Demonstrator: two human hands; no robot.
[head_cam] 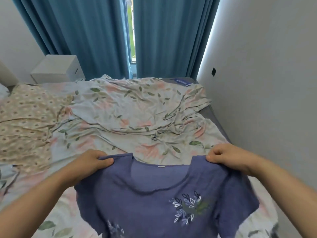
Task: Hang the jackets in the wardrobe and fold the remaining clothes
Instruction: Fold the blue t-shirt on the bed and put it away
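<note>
A: What takes up most of the room?

B: The bed (212, 115), covered by a rumpled leaf-print sheet (130, 107), with a beige dotted cloth (25, 121) lying at its left side. Teal curtains (96, 35) hang behind it.

A: And the garment?

B: A blue embroidered top (154, 203) is held up over the near end of the bed, front facing the camera. The left hand (89, 164) pinches one shoulder and the right hand (226, 156) pinches the other, fingers curled into the fabric. I'd judge that spreads it square, ready to lay flat for folding.

A: Anything you can't make out?

B: Its hem runs off the bottom edge. No wardrobe or jackets show.
</note>
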